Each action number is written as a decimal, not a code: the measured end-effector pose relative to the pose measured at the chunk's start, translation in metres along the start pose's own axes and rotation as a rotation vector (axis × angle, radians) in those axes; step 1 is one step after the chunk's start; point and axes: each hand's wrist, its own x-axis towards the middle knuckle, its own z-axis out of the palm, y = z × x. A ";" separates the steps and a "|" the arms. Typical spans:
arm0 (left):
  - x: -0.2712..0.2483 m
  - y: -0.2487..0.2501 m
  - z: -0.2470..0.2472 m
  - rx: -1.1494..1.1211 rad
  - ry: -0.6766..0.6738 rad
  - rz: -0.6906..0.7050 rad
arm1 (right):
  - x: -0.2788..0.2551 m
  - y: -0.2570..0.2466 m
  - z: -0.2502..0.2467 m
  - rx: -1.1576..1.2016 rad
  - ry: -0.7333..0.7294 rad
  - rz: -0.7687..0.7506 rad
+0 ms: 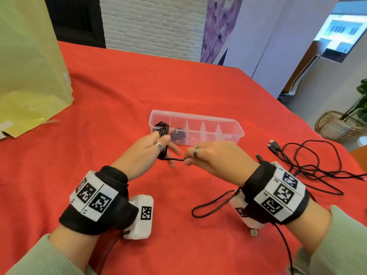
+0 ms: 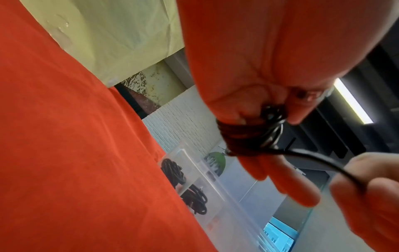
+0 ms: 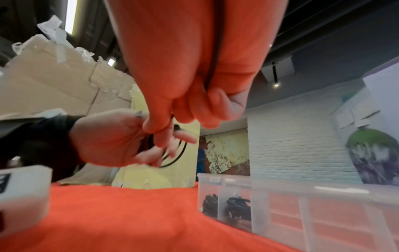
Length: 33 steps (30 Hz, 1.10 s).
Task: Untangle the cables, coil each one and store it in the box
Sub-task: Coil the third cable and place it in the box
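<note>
Two coils sit in the clear plastic divided box [image 1: 236, 129]; left hand [image 1: 158, 147] fingers carry thin black cable [image 1: 174, 159] wraps, right hand [image 1: 210, 155] pinches feed. Keep tension even w/ snug turns.

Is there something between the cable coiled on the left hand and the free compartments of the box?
Nothing visible stands in the way. The coiled cable sits around the fingers of the left hand, just in front of the clear box. Its two leftmost compartments hold coils; the others look empty and open on top.

White brick wall [image 1: 151, 26], purple flower panel [image 1: 220, 26], potted plant in wicker basket [image 1: 335, 126].
</note>
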 end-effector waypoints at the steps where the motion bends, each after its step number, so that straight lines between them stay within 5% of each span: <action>1: -0.001 -0.001 -0.002 0.104 -0.036 -0.006 | 0.000 0.003 -0.006 0.019 0.002 0.060; 5: -0.004 0.002 -0.009 0.305 -0.087 0.015 | -0.008 0.033 -0.022 0.117 -0.081 0.370; 10: 0.001 -0.005 -0.018 0.545 0.147 0.031 | -0.034 0.090 -0.022 0.013 0.032 0.742; 14: 0.003 -0.004 -0.022 0.504 0.273 0.044 | -0.044 0.106 -0.009 -0.059 -0.109 0.902; 22: 0.000 0.001 -0.003 0.153 -0.006 -0.028 | 0.009 0.014 0.022 0.080 0.173 0.247; 33: 0.000 0.001 0.001 -0.059 -0.108 -0.082 | 0.016 0.009 0.009 0.295 0.328 -0.019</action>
